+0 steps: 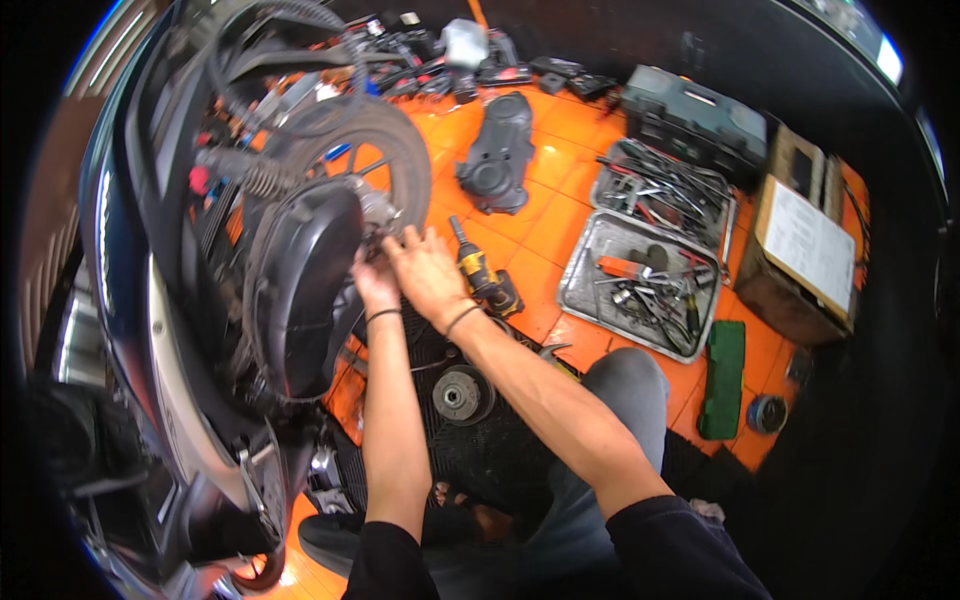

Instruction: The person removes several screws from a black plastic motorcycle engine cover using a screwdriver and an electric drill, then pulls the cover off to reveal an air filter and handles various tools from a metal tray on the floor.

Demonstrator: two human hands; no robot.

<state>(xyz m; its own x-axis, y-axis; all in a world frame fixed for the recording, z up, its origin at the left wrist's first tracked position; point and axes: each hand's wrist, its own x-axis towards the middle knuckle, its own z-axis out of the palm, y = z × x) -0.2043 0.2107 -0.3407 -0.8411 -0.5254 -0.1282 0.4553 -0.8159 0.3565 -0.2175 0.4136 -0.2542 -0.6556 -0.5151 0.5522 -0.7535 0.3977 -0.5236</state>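
Both my hands are close together at the rear end of a scooter's black engine-side housing (310,290), just in front of the rear wheel (415,175). My left hand (376,282) is beside the housing's edge, its fingers curled and partly hidden. My right hand (428,275) reaches over from the right, fingers bent toward the same metal part (375,205). Whatever small thing the fingertips hold is hidden and blurred. A yellow and black cordless impact driver (485,275) lies right of my right hand. Below my forearms a round metal clutch-like part (460,395) rests on a black mat.
A black cover (497,155) lies on the orange tiles (545,240). To the right are an open metal tool tray (640,285), a grey toolbox (695,115), a cardboard box (800,260), a green case (722,380) and a small round tin (767,413). The scooter body (180,370) fills the left side.
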